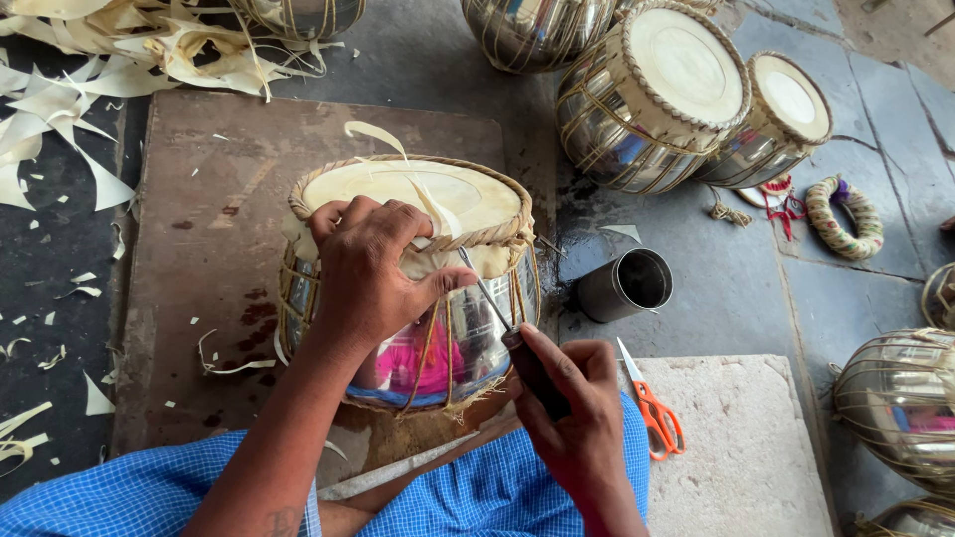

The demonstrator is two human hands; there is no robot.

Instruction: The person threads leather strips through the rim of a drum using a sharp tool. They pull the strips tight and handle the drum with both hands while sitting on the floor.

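A shiny metal drum (468, 343) with a pale skin head and woven rim lies tilted on a brown board (209, 249) in front of me. My left hand (373, 268) grips the drum's near rim, pinching a loose flap of skin. My right hand (572, 408) holds a dark-handled knife (497, 313), its thin blade pointing up to the skin edge below the rim. A curled strip of skin lies across the drumhead.
Two finished drums (657, 94) (781, 114) lie at the back right, more at the right edge (895, 398). A steel cup (627, 283), orange-handled scissors (652, 408), a stone slab (746, 447), a cloth ring (844, 214) and skin trimmings (119, 50) surround me.
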